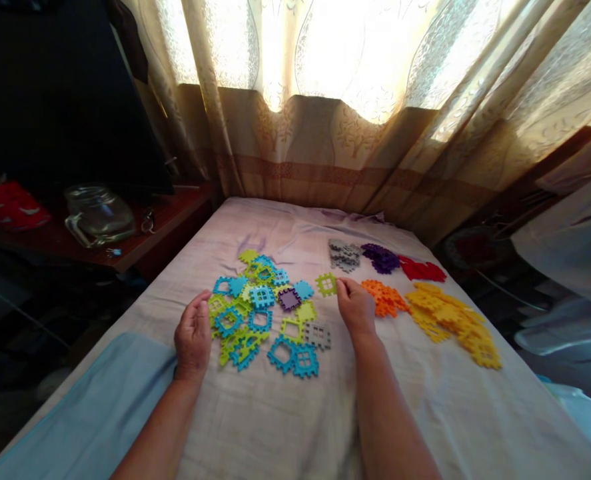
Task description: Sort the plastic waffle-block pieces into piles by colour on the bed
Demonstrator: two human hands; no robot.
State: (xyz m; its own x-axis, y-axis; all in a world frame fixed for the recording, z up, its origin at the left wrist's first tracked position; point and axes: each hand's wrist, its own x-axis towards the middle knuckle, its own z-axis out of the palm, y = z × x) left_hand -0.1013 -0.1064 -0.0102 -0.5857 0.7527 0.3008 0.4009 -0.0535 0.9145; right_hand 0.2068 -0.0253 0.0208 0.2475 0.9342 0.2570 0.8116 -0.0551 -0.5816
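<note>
Ideally, a light pinch at one toothed edge is enough for the lime window piece (326,285), and the right hand (356,307) has just that, thumb and fingers closed on its rim, with the piece between the mixed pile (261,307) and the orange pieces (385,298). The left hand (193,335) is upright at the pile's left edge; I cannot tell whether its fingers grip anything, but a soft touch there should avoid dragging neighbouring teeth across the sheet (285,433).
</note>
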